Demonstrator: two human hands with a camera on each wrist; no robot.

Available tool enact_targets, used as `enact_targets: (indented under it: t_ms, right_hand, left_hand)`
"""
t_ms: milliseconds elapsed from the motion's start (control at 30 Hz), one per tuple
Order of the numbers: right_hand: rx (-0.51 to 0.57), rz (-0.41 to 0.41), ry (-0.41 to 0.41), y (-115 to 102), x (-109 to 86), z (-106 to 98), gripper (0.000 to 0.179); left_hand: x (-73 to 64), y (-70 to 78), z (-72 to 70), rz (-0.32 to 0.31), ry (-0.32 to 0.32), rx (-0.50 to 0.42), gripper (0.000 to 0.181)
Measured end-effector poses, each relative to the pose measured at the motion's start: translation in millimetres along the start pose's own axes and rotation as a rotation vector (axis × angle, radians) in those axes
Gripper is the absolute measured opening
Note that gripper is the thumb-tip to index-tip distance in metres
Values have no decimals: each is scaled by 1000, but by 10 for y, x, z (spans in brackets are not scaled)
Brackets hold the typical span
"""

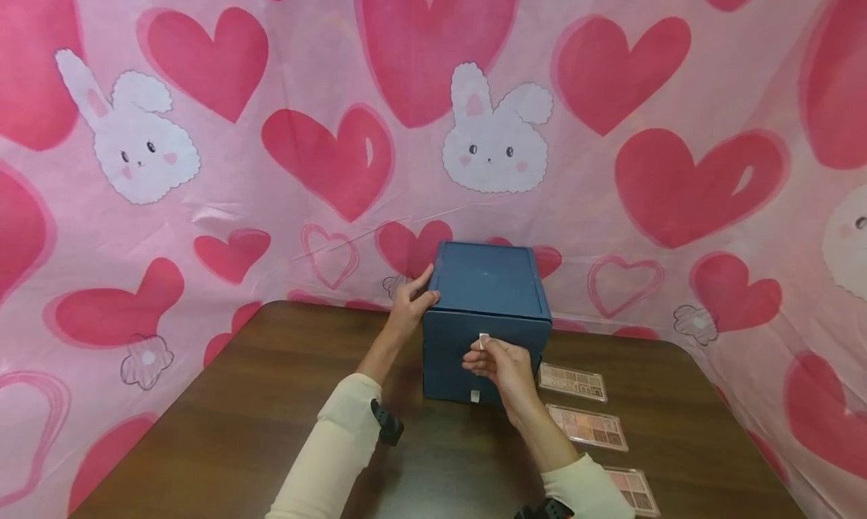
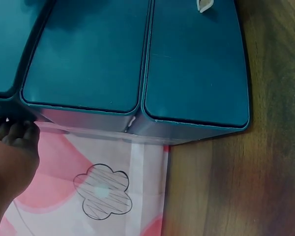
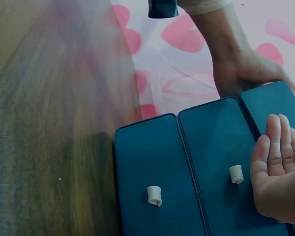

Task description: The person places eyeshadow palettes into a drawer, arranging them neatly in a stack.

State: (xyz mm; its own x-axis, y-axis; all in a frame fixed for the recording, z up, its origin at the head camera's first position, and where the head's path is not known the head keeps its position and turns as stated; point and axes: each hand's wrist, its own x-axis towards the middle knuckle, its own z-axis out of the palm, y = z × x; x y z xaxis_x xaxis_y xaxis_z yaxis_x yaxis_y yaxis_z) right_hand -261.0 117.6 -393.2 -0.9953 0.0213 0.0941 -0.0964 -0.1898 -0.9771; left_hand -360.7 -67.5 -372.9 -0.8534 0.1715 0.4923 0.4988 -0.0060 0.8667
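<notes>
A dark blue drawer unit stands near the back of the table, with three stacked drawers and small cream pull tabs. My left hand steadies it from the left, thumb at the top front edge and the other fingers along the side. At the front, my right hand pinches the top drawer's pull tab between thumb and finger. Lower tabs show on the middle drawer and the bottom drawer. All three fronts look nearly flush in the wrist views.
Three flat makeup palettes lie in a column right of the unit: a far one, a middle one and a near one, partly behind the right sleeve. A pink heart-and-rabbit cloth hangs behind the brown wooden table.
</notes>
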Motion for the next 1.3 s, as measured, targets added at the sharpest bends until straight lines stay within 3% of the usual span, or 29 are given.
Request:
enact_targets:
  t_ms: [433,700,1300]
  right_hand:
    - [-30,-4,5,46,-129,9,33]
    - [-26,12,-24,59,-271,-17,33]
    - [-46,40,-94,-26,-525,-48,37]
  left_hand:
    - [-21,2,-8,10,6,2,65]
    - [-55,-27,16,15,43,15,64]
    - [-22,3,41,16,39,-13,67]
